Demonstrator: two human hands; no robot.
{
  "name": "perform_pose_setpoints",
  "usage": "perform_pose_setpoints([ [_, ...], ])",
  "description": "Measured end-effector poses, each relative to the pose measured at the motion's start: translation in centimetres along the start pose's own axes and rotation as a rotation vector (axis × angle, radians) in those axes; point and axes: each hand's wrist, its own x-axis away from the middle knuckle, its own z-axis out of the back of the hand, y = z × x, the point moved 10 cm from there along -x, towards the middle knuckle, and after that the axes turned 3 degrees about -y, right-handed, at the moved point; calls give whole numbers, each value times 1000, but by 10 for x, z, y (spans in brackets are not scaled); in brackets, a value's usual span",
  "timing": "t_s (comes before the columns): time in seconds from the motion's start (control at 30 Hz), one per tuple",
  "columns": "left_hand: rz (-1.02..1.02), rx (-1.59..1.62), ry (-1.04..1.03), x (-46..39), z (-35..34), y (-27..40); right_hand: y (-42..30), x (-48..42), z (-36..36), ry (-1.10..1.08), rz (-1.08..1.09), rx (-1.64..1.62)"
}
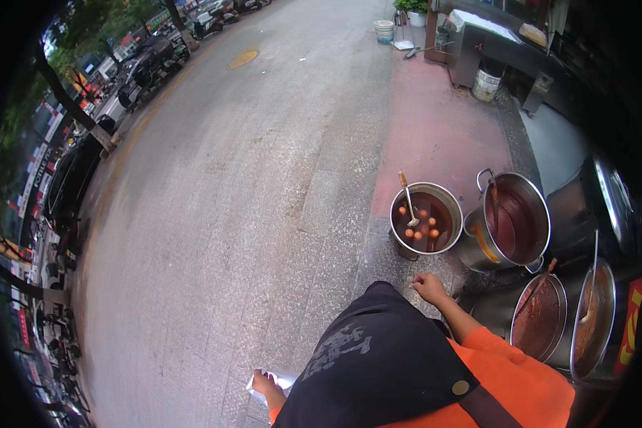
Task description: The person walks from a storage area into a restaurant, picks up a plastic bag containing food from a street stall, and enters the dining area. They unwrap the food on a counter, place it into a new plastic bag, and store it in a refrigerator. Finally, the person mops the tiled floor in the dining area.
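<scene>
My left hand (pixel 265 385) is low beside my dark apron (pixel 369 364), gripping a shiny, thin plastic bag (pixel 286 377) that is partly hidden behind the apron. My right hand (pixel 430 288) hangs with curled fingers, and nothing shows in it. It is nearest to a round metal pot (pixel 453 205) on the ground, apart from the rim. Several brown eggs (pixel 432 221) float in that pot's dark broth. A ladle (pixel 408 199) with a wooden handle leans inside it.
A taller steel pot (pixel 486 238) holds reddish liquid. Two more vessels, one with reddish-brown paste (pixel 540 321) and one with orange-brown contents (pixel 586 337), stand at my right. Buckets (pixel 485 85) sit near a metal counter (pixel 465 59). Motorbikes (pixel 152 64) and trees line the paved walkway's left.
</scene>
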Motion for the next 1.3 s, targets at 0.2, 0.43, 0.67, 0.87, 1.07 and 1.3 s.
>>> perform_pose_setpoints([
  [0.2,-148,148,-264,-23,-195,145,29,-50,10,183,-221,-97],
  [0.43,3,326,-283,-45,-300,149,-47,-222,1,81,-42,-85],
  [0.67,11,73,-134,-168,-372,88,-105,-384,56,278,96,-96],
  [0.87,-89,16,-68,-221,-535,105,-26,-489,-9,490,-148,-187],
  [1.07,-84,-38,-470,-131,-712,235,-21,-509,-30,473,-286,-214],
  [1.3,-91,-44,-770,-43,-953,252,42,-587,44,501,-561,-199],
])
